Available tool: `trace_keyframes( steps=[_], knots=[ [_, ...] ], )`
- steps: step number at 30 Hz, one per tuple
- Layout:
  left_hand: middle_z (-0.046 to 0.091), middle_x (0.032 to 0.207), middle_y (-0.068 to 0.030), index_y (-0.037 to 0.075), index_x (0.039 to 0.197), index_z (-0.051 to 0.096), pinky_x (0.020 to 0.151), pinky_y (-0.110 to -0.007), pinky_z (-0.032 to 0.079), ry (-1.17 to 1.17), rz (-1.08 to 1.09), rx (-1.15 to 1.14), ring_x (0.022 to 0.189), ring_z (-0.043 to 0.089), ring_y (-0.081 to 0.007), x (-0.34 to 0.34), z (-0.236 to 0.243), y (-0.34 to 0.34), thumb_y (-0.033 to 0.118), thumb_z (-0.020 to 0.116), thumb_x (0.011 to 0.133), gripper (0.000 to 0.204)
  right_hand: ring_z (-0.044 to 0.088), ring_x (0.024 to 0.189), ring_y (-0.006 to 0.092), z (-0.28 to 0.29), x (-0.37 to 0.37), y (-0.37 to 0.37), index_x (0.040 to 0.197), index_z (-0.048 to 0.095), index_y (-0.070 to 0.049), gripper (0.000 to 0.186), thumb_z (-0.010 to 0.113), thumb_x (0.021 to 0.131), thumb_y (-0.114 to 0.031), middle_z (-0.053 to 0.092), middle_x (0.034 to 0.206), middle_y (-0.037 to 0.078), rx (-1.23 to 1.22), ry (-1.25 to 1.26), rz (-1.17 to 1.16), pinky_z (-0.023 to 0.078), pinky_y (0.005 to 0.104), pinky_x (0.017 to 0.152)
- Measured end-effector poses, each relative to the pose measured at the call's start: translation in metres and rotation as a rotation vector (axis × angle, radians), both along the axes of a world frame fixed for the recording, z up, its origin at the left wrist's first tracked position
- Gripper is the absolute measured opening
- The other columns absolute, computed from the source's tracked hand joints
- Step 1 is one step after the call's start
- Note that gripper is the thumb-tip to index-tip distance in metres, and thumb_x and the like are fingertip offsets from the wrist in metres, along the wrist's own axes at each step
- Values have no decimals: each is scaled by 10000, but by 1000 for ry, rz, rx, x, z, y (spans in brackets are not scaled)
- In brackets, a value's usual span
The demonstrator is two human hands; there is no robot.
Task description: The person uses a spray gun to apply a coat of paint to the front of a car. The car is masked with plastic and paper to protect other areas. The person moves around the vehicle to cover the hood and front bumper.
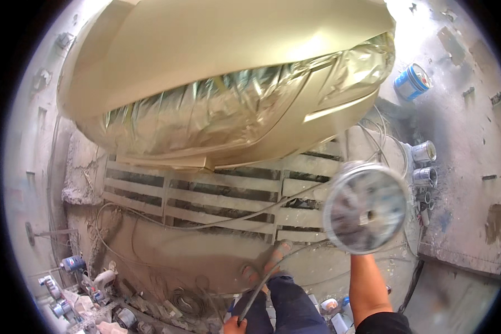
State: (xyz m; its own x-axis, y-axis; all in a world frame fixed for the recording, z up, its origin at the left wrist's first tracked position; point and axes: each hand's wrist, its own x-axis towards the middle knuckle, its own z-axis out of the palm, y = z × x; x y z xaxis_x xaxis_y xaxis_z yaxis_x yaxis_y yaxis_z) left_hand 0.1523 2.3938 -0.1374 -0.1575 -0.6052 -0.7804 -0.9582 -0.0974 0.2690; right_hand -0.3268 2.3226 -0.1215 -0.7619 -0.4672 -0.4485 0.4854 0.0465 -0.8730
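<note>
A person stands facing a gold car front [222,39], seen from above, with crinkled plastic film [206,119] covering the long opening beneath its upper panel. The person's right forearm [368,286], bare below a black sleeve [382,324], reaches forward to a round metal pot [366,209], which is blurred. The pot hides the right hand completely, so I cannot tell how its fingers are set. The pot is right of the middle, over the right end of a slatted floor grate [222,199], and just below the car's edge as I see it; how far apart the two are is unclear.

Low down, near the person's lap, the left hand [235,325] is curled round a dark hose [261,285], thumb and fingers closed about it. From there the hose curves up and right until it passes out of sight at the pot. A second, longer hose [217,227] loops across the grate.

The person wears dark blue trousers [298,306], with both feet on the dusty floor [178,245] near the grate. On the right, a blue bucket [411,82] stands near the car, and two metal tins [423,151] sit one beyond the other below it. At lower left, a blue can [72,263] lies among crowded cans and litter, and a coil of dark cable [188,302] rests on the floor.
</note>
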Motion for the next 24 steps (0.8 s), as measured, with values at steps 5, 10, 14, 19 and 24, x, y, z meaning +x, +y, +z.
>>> trace_keyframes(
  steps=[5,10,14,19,24],
  knots=[
    [577,741,-206,-8,824,539,637,-457,418,3,9,104,738,557,-404,41,-15,17,283,613,788,303,528,865,204,-90,112,-22,1027,545,-53,434,353,864,-406,562,975,79,10,22,298,429,323,784],
    [587,938,-270,-40,1065,541,789,-455,444,150,-87,-101,875,563,-424,82,-33,41,299,525,844,405,510,933,401,-110,186,-52,1129,449,-18,560,616,596,-56,505,1007,204,17,764,736,433,403,794],
    [579,894,-278,-48,1007,549,742,-478,452,187,-130,-122,808,565,-434,89,-35,44,266,520,842,356,493,870,311,-146,196,-36,1104,476,-23,445,602,682,-92,507,945,150,-65,517,722,416,357,738],
    [574,910,-276,-51,968,548,755,-487,443,25,-150,-67,826,562,-428,83,-44,61,253,517,835,333,488,714,159,-185,140,33,1037,538,-42,232,562,825,-132,526,794,49,-115,22,93,400,276,613],
    [567,874,-256,-26,892,542,719,-488,428,24,-18,-181,802,546,-422,74,-62,92,246,532,824,280,422,574,69,-133,105,34,1010,550,-64,158,543,886,-162,491,661,-11,25,382,39,353,222,515]
  ],
)
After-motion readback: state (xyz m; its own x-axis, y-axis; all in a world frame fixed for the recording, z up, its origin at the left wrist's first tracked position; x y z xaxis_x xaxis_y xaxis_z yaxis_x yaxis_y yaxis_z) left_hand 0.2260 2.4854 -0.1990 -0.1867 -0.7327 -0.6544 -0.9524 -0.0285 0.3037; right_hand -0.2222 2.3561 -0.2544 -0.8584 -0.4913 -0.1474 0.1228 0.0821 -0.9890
